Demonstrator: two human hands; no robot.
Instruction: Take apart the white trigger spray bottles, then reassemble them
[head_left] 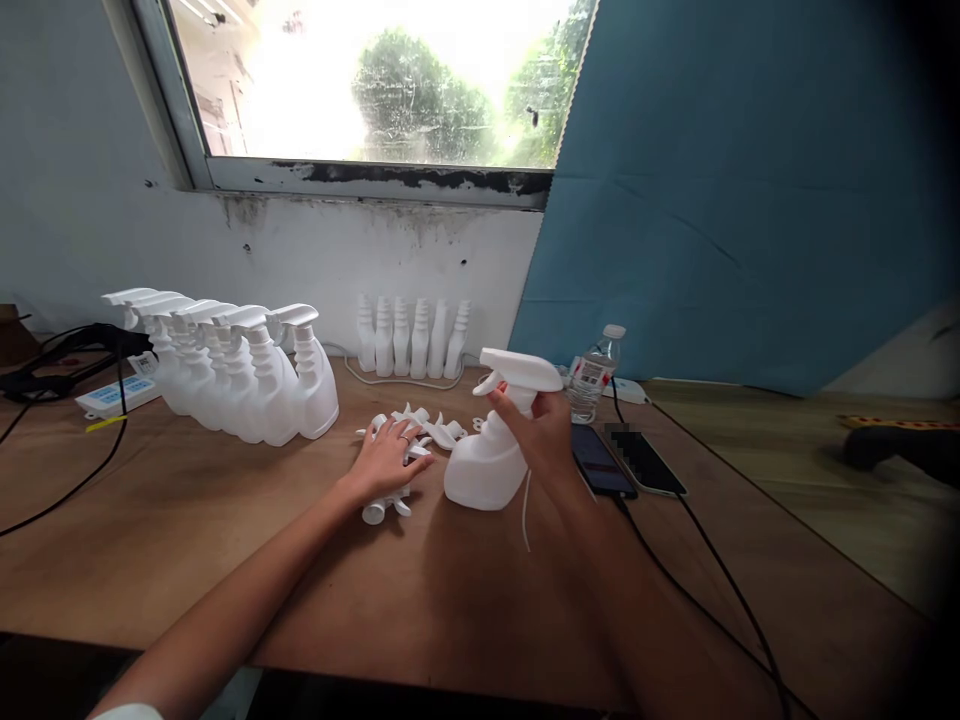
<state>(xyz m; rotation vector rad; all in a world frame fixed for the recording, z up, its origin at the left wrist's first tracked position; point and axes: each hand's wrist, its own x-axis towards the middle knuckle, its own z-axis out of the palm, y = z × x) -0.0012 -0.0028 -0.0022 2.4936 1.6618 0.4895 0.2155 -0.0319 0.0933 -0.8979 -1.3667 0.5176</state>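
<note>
My right hand [546, 432] is closed around a white trigger sprayer head [521, 370], just above a white spray bottle [486, 470] upright on the table. A thin white dip tube [526, 515] hangs below this hand, outside the bottle. My fingers hide the neck, so I cannot tell if the head is seated on it. To the left, my left hand [384, 460] lies with fingers spread over a pile of loose white plastic parts [448, 434]. More of those parts [379, 510] show beneath its wrist.
Several bottles with sprayer heads [259, 385] stand in a group at left. Against the wall is a row of slim bottles without heads [401, 340]. A water bottle [596, 375], two phones [600, 460], black cables [712, 560] and a power strip [120, 396] share the brown table [360, 610].
</note>
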